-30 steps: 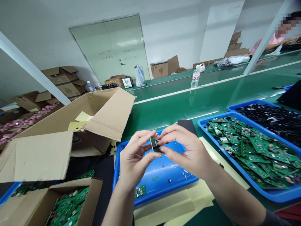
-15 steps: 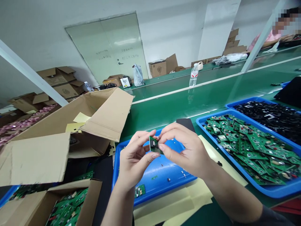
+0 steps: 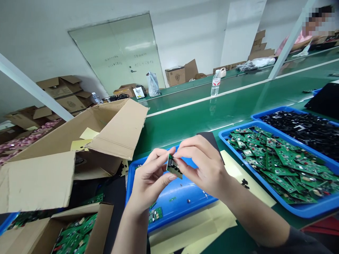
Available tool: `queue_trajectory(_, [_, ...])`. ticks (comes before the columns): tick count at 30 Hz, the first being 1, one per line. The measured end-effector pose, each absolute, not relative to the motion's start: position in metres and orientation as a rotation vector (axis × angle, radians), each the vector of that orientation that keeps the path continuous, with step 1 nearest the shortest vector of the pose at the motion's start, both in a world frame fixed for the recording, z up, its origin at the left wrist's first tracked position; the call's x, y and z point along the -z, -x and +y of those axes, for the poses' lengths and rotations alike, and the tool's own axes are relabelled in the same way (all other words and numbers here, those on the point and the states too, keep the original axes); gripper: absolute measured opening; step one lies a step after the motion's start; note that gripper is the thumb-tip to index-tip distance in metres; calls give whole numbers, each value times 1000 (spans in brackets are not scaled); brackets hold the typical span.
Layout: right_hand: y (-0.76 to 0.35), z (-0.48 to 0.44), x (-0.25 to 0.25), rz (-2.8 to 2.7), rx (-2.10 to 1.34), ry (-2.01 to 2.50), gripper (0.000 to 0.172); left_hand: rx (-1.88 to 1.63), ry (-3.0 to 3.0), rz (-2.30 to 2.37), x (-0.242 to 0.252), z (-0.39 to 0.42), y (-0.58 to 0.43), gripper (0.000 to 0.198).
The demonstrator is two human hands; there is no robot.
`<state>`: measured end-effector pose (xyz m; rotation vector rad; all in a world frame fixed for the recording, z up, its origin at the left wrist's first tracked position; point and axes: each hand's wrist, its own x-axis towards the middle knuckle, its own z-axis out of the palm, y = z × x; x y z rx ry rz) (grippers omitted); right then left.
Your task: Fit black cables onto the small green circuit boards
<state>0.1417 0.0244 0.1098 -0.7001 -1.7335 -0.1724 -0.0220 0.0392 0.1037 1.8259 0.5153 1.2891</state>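
Above the blue tray (image 3: pixel 169 225) in front of me, a small green circuit board (image 3: pixel 173 167) with black components is held up on its edge, tilted. My left hand (image 3: pixel 152 178) grips it between thumb and fingers at its left and lower edges. My right hand (image 3: pixel 202 164) is closed in a pinch against the board's upper right side; its fingertips hide whatever may be between them. Below, the tray has another circuit board (image 3: pixel 155 214) near its front left and a few tiny loose parts. Small black pieces (image 3: pixel 245 183) lie on yellow paper (image 3: pixel 254 192) to the right.
On the right, a blue tray (image 3: pixel 296 211) is heaped with circuit boards, and another tray (image 3: pixel 258 116) behind it contains black parts. Open cardboard boxes (image 3: pixel 119 134) stand at left, one with boards. A water bottle (image 3: pixel 215 83) stands farther back; a person (image 3: pixel 299 42) sits at far right.
My right hand's fingertips have moved slightly up and left along the board, uncovering more of its black components. The whole view has shifted a little.
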Motion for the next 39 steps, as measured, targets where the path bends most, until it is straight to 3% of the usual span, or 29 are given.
queue_trajectory(12, [-145, 14, -115, -1740, -359, 738, 10, -1452, -1618, 572, -96, 39, 15, 37])
queue_trajectory(17, [-146, 14, -115, -1712, -432, 827, 10, -1431, -1667, 541, -97, 40, 15, 39])
queue_trajectory(27, [-151, 18, -113, -1723, -302, 838, 9, -1361, -1889, 506, -102, 40, 19, 40])
queue_trajectory(39, [-148, 24, -111, -1762, 159, 747, 11, -1302, -1918, 485, -104, 40, 18, 41])
